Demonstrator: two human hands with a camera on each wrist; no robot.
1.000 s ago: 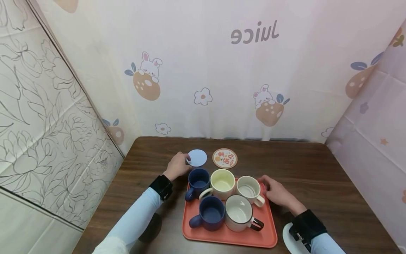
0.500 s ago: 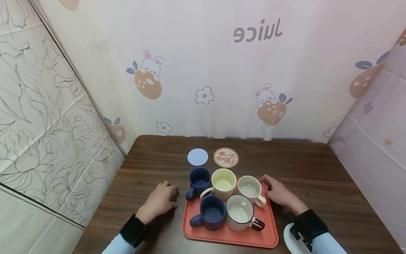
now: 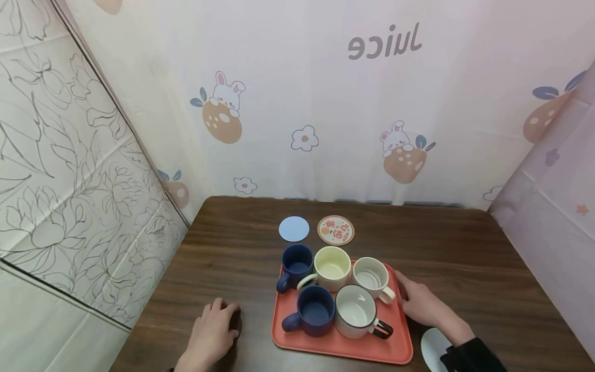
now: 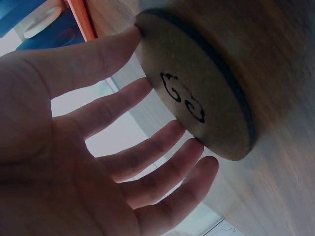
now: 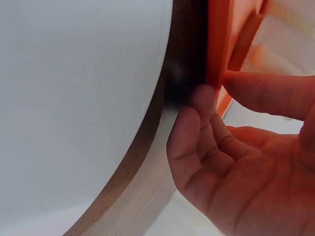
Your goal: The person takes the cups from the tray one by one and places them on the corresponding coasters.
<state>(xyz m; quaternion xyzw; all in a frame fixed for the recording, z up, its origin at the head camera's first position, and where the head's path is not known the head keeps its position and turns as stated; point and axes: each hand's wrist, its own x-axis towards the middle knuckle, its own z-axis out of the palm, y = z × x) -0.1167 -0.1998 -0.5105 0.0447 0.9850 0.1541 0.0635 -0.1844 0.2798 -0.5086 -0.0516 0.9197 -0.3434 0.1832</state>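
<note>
My left hand [image 3: 209,330] is low on the wooden table, left of the tray, fingers spread and slightly bent. In the left wrist view, its thumb and fingertips lie along the edge of a brown round coaster [image 4: 197,88] with a black curly mark; whether they press on it is unclear. My right hand [image 3: 427,305] holds the right rim of a red tray [image 3: 344,354], thumb on top and fingers below. Standing on the tray are two navy mugs [image 3: 316,312] [image 3: 297,263], a pale yellow mug [image 3: 332,268], a cream mug [image 3: 370,276] and a white mug with a black-and-white handle [image 3: 355,312].
Behind the tray lie a pale blue round coaster [image 3: 294,229] and a patterned round coaster [image 3: 335,230]. A white round coaster [image 3: 434,349] lies beneath my right wrist. Printed curtains [image 3: 297,103] hang behind the table [image 3: 232,232].
My left hand has left the pale blue coaster and come back toward the near left of the table. My right hand stays at the tray's rim; the tray and mugs keep their places.
</note>
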